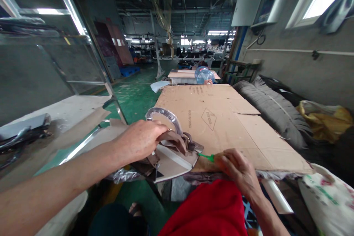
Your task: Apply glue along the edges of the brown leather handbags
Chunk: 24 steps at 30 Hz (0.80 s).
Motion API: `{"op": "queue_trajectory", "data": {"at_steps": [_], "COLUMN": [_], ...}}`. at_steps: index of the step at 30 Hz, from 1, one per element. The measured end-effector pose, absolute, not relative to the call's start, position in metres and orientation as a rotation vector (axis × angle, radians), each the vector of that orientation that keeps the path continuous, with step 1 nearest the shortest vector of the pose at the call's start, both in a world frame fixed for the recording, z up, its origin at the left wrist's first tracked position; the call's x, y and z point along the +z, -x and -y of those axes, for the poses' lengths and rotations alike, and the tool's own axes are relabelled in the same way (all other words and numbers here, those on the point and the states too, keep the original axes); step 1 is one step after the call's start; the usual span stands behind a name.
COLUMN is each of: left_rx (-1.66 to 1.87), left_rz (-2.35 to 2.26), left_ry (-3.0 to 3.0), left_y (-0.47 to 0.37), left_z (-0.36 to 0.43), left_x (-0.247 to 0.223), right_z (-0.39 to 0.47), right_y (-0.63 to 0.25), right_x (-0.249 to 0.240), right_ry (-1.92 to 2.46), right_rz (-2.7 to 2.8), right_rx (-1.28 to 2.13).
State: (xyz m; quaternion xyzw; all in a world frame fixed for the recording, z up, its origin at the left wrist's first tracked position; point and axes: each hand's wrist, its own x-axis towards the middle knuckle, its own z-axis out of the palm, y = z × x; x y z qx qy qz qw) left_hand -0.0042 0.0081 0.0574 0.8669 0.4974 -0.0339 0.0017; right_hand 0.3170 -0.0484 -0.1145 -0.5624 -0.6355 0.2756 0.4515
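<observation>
A beige-and-brown handbag [174,162] lies at the near edge of the cardboard-covered table [235,132]. Its curved handle [168,113] is wrapped in clear plastic and rises behind my left hand. The fingers of my left hand [145,138] are closed round a brown strap [177,141] of the bag, close to a metal buckle [190,145]. My right hand [235,164] grips a thin green tool [208,157], whose end points left at the bag beside the buckle. My fist covers the rest of the tool, so its kind cannot be made out.
A pale board with brown paper [83,107] and a metal frame stand at left. Grey bundled material [272,107] lies along the table's right side. A blue water bottle [204,75] is beyond the far edge. A white sack [329,199] sits at lower right.
</observation>
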Motion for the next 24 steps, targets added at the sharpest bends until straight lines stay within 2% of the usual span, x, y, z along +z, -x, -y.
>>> {"op": "queue_trajectory", "data": {"at_steps": [4, 24], "left_rx": [-0.189, -0.003], "left_rz": [-1.581, -1.581], "left_ry": [-2.708, -2.510], "left_y": [0.005, 0.032], "left_z": [-0.003, 0.021], "left_x": [0.055, 0.029], "right_z": [0.054, 0.065], "right_y": [-0.315, -0.300], "right_x": [-0.113, -0.108], "right_ry": [1.381, 1.371], "right_rz": [1.593, 1.550], "right_rx": [0.758, 0.795]}}
